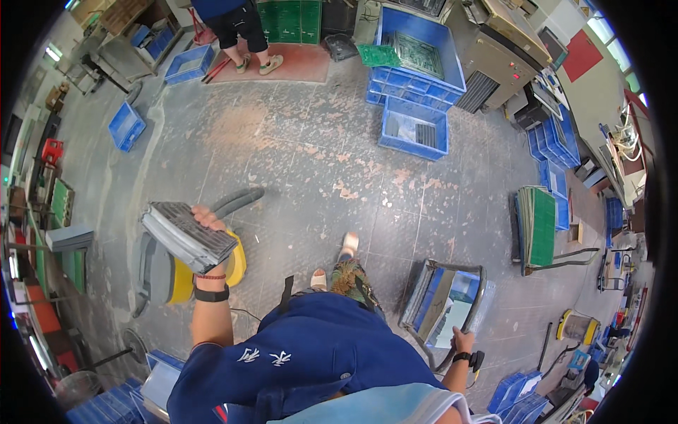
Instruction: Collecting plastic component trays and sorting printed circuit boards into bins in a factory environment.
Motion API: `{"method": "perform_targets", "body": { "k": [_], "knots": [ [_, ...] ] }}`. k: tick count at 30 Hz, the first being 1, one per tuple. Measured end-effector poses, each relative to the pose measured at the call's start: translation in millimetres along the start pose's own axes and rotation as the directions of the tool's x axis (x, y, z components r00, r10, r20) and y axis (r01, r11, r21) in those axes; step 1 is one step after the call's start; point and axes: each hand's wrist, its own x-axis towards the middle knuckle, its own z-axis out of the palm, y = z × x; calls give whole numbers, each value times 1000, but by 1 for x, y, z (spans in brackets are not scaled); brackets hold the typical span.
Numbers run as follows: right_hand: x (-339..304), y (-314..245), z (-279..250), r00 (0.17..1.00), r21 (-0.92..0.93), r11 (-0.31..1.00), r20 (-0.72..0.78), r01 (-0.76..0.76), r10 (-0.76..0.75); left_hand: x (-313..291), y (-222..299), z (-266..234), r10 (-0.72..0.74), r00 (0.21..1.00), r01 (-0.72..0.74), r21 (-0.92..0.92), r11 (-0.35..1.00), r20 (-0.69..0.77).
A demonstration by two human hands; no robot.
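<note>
The left hand point(208, 218) is gripping a grey stack of flat pieces point(185, 239) just left of its fingers, while the right hand point(462, 342), its grip unclear, is overlapping a framed cart point(415, 302).

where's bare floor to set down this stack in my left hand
The widest free patch is the floor ahead, between the yellow-and-grey machine, the red mat and the low blue crate. A narrower one lies between the cart at your right hand and the upright green boards. It is crowded at far right, along the stacked blue crates.
</note>
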Motion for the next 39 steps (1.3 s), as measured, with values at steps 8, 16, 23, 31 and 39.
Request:
{"method": "perform_targets", "body": {
  "k": [8, 16, 23, 31, 39],
  "knots": [
    [190, -116, 8, 970, -427, 904, -235, -38, -70, 194, -42, -52, -122, 989, 124, -26, 992, 83],
    [161, -124, 48, 954, -521, 828, -294, -208, 54, 343, -91, -27, -161, 983, 166, 45, 985, -86],
    [122, -169, 106, 949, -495, 834, -300, -243, 99, 472, -164, -37, -532, 838, 538, 24, 842, -125],
    [21, -276, 128, 854, -263, 813, -167, -520, 492, 564, -364, -47, -893, 441, 895, -36, 445, -90],
    [-42, -323, 152, 775, -239, 757, 28, -608, 631, 586, -542, -35, -986, 83, 990, -105, 98, -145]
  ]
}}
